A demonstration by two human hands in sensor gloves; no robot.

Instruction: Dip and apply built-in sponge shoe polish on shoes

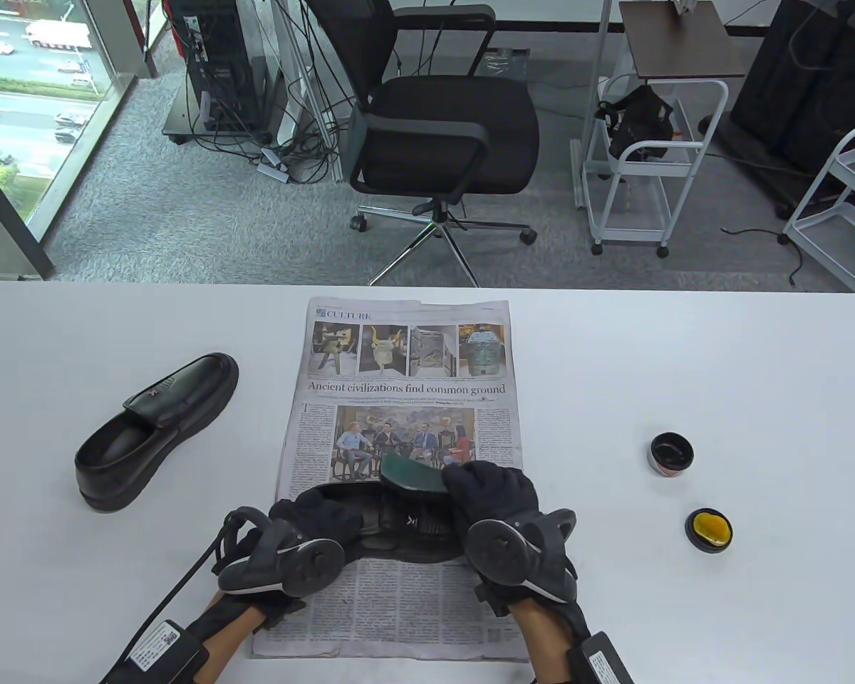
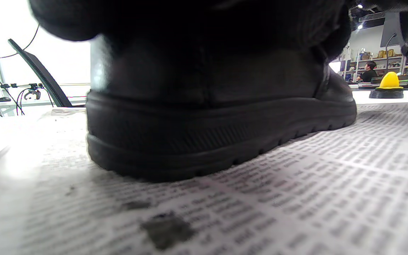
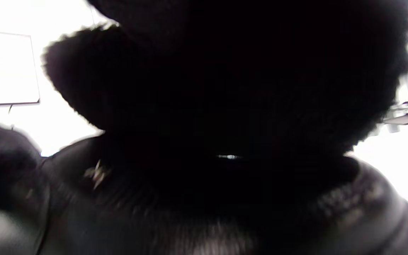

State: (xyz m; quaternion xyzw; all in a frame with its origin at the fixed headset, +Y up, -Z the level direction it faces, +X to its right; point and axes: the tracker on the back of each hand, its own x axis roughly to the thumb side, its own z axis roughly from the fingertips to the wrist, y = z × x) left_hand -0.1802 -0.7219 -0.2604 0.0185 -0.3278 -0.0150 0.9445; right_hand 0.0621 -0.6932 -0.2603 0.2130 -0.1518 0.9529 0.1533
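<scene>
A black shoe (image 1: 370, 524) lies on the newspaper (image 1: 406, 605), toe to the right. My left hand (image 1: 313, 516) grips its heel end; the left wrist view shows that heel (image 2: 207, 124) close up, standing on the print. My right hand (image 1: 484, 491) curls round the end of a dark green insole (image 1: 410, 477) that sticks up from the shoe's opening. In the right wrist view the gloved fingers (image 3: 225, 88) fill the frame above the shoe's leather (image 3: 367, 212). The open polish tin (image 1: 672, 453) and its lid with the yellow sponge (image 1: 709, 529) stand at the right.
A second black shoe (image 1: 157, 431) lies on the white table (image 1: 684, 356) to the left of the newspaper. An office chair (image 1: 442, 128) and white carts stand beyond the far edge. Dark smudges mark the newspaper (image 2: 165, 230) near the heel.
</scene>
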